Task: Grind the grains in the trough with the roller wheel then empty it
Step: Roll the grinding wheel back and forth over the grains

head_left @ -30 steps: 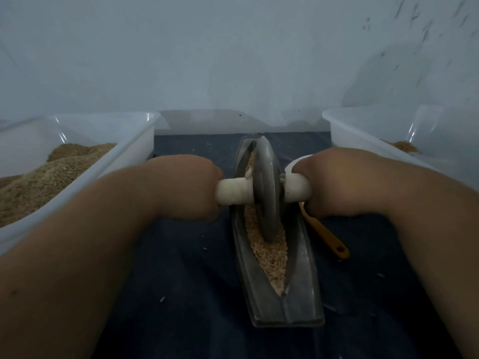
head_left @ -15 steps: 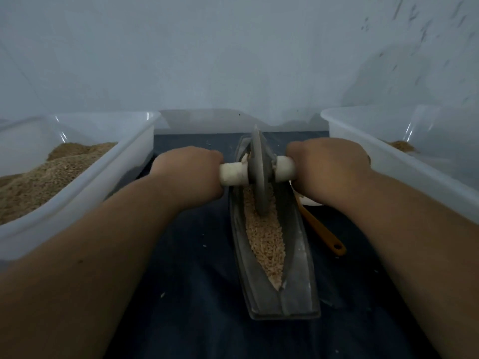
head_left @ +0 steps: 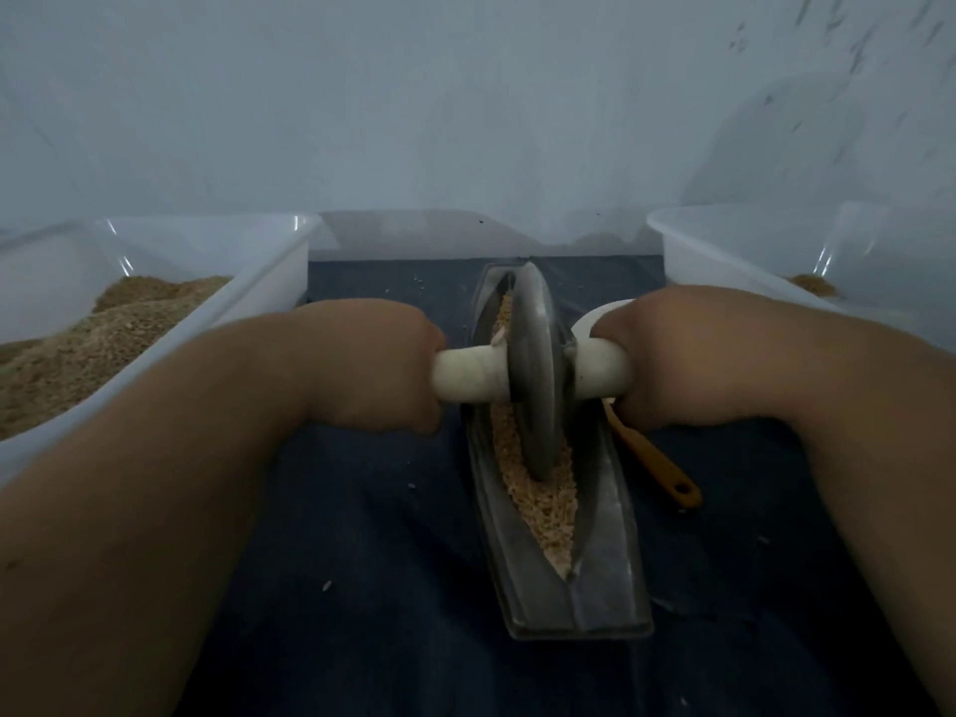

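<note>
On the dark blue cloth [head_left: 362, 561], between a left white plastic tub [head_left: 269, 282] of tan meal and a right white plastic tub [head_left: 724, 261], lies the long grey metal trough [head_left: 610, 577]. The grey disc-shaped roller wheel [head_left: 535, 385] stands upright midway along its groove, rim in the pale tan grains [head_left: 548, 504], with the left hand [head_left: 362, 370] and right hand [head_left: 688, 359] each fisted round an end of its white axle [head_left: 465, 377]. Nothing steadies the trough, so uneven pressure could tip the disc, spilling grain or shoving the trough onto the orange-handled scoop [head_left: 657, 468] beside it.

One wheel [head_left: 535, 375], one trough [head_left: 605, 551] and one orange scoop [head_left: 657, 465]. Two hands: left hand [head_left: 362, 367], right hand [head_left: 688, 362]. Two grain tubs: left tub [head_left: 269, 282], right tub [head_left: 724, 261].
</note>
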The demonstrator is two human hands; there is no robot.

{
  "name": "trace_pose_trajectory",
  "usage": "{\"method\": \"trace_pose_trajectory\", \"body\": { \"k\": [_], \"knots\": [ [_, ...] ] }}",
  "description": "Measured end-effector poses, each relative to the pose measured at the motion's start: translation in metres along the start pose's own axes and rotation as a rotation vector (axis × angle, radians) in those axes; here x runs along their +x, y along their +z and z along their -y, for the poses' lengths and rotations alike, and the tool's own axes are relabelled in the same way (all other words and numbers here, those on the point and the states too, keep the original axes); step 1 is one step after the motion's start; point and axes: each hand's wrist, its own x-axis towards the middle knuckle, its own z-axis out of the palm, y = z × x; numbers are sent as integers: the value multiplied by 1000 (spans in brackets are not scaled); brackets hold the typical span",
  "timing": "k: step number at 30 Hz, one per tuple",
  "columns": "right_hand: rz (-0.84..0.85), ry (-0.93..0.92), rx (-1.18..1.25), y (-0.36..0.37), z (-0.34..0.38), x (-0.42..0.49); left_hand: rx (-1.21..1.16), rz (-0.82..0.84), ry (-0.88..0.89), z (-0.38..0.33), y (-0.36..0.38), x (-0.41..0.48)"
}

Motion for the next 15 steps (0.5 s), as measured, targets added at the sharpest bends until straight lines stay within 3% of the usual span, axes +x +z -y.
{"method": "trace_pose_trajectory", "body": {
  "k": [3, 5, 9, 12, 15],
  "knots": [
    [96, -26, 10, -8, 0, -9, -32, 126, -1, -4, -5, -7],
    [138, -23, 41, -9, 0, -10, 2, 127, 8, -5, -4, -7],
    [114, 24, 86, -2, -2, 3, 122, -91, 40, -1, 3, 4],
    [-62, 91, 34, 11, -8, 17, 167, -367, -69, 1, 16, 23],
    [-407, 161, -92, 29, -11, 32, 167, -569, -181, 2, 30, 40]
  ]
}}
